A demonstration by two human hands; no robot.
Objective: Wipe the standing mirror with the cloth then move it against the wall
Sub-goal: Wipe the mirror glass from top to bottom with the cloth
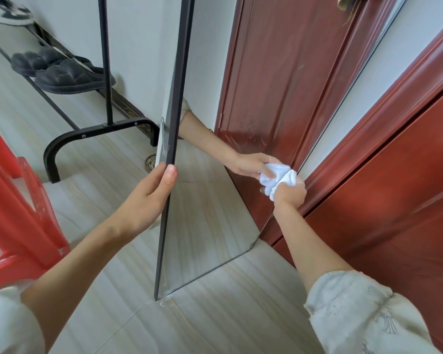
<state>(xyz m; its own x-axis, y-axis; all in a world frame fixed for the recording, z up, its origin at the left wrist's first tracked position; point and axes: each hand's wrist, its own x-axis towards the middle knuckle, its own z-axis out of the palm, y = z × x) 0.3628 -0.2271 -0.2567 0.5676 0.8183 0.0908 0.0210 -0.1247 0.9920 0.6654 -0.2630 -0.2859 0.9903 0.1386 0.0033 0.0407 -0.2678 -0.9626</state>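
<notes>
Left hand (149,198) grips dark edge of standing mirror (207,226); right hand (290,192) clutches bunched white cloth (283,178) against glass.

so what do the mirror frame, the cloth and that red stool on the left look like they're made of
Thin black mirror frame: looks like matte painted metal, slim and straight, though coated wood is possible. Crumpled white cloth: soft woven or terry fabric, bunched into folds in the right hand. Glossy red stool: moulded plastic, with shiny highlights and pierced slots.
</notes>
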